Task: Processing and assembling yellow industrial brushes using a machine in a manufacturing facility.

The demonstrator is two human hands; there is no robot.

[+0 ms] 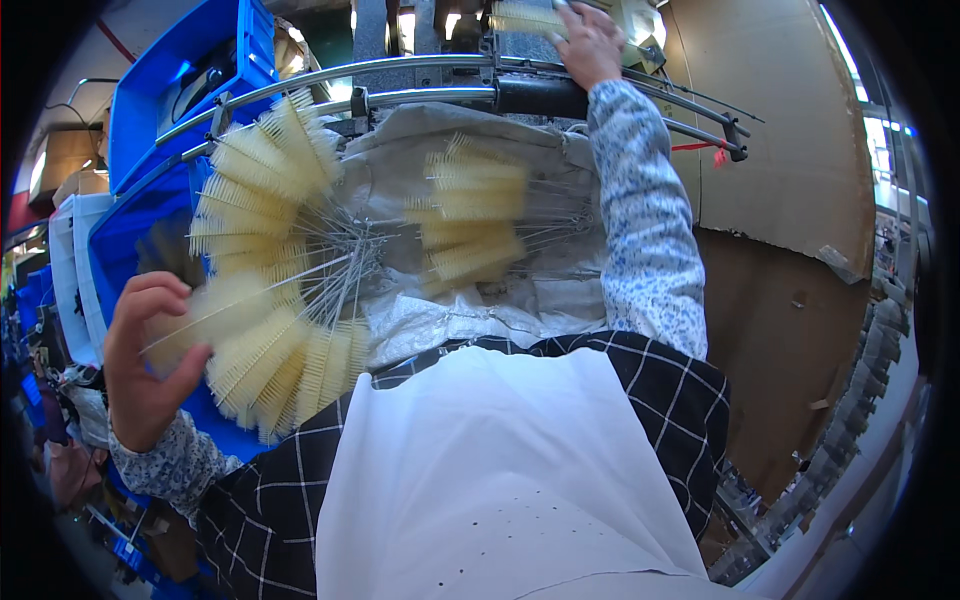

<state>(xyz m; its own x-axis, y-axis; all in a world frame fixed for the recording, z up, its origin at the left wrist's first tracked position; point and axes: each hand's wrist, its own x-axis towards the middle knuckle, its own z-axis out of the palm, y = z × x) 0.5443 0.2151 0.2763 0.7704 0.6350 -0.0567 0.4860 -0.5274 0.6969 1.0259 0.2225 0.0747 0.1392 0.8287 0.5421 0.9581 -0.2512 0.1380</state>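
Observation:
On the left, my left hand curls its thumb and fingers loosely around the bristle end of a wire-stemmed bottle brush. That brush points inward over a fanned pile of bottle brushes, cream bristles outward and thin wire stems crossing at the centre. At the top, my right hand reaches over the metal rails with its fingers closed at the end of another cream brush, partly cut off by the frame edge. A smaller group of brushes lies between my arms, stems toward my right forearm.
White sheeting lies under the brushes, in front of the curved metal rails. A blue bin stands at the upper left, with another blue container below it. Large cardboard sheets line the right side.

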